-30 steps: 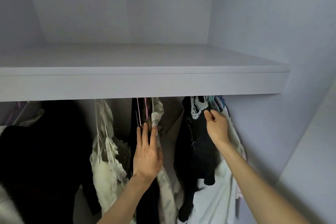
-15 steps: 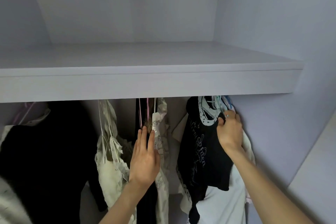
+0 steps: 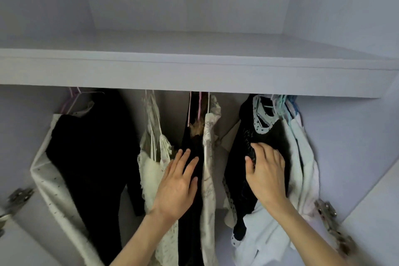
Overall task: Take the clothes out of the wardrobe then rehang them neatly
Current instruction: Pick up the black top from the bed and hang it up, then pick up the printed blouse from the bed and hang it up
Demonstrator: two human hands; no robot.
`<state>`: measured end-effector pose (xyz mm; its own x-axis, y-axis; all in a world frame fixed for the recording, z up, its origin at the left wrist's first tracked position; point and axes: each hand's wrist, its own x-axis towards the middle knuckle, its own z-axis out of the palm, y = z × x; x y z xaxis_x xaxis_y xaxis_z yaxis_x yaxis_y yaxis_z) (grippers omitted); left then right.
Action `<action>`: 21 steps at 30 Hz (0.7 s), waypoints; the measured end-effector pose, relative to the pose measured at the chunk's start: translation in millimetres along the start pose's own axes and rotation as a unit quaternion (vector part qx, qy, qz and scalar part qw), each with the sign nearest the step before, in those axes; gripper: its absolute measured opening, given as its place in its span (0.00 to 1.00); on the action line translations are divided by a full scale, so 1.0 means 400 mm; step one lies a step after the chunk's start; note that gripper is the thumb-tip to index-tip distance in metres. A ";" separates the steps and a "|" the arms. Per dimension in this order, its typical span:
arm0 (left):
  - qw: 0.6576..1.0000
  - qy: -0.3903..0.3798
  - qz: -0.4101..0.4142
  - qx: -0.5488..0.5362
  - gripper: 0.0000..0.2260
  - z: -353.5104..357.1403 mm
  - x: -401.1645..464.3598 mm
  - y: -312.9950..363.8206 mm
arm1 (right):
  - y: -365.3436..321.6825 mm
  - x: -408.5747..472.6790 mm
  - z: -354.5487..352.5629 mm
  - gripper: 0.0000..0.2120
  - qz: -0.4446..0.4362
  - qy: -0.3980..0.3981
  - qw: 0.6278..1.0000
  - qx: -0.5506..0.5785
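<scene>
Both hands lie flat, gripping nothing: left hand (image 3: 176,188) on the dark dress (image 3: 192,179), right hand (image 3: 266,176) on the black top (image 3: 244,142). Hangers (image 3: 278,103) should be gripped and unhooked, not fabric pulled.

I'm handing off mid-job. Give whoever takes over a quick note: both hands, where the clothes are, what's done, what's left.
Left hand: open, fingers straight, resting on the middle bunch of clothes, on the black garment beside the cream patterned one.
Right hand: open, fingers spread, pressing the black top with white collar in the right bunch.
Clothes: all in the wardrobe, hanging under the shelf, including a black piece over white cloth on the left and a cream strappy top.
Done: nothing visibly taken out.
Left: remove every garment, then rehang neatly.
</scene>
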<state>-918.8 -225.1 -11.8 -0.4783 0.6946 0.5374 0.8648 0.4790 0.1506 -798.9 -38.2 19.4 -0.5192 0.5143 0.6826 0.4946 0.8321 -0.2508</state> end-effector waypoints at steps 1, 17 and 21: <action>1.000 -0.005 0.000 -0.002 0.22 -0.006 -0.038 -0.005 | -0.024 -0.034 0.007 0.21 -0.012 -0.023 1.000 0.018; 0.914 -0.101 -0.367 0.138 0.22 -0.224 -0.752 -0.136 | -0.449 -0.427 0.090 0.26 -0.304 -0.294 0.874 0.239; 0.847 -0.070 -0.493 0.186 0.24 -0.311 -0.893 -0.088 | -0.580 -0.508 0.104 0.25 -0.401 -0.345 0.804 0.272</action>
<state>-759.3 -556.8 -105.9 -0.9758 -0.0980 0.1954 -0.0619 0.9812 0.1829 -837.2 -327.4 -89.8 -0.8754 -0.3955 0.2781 -0.4716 0.8251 -0.3113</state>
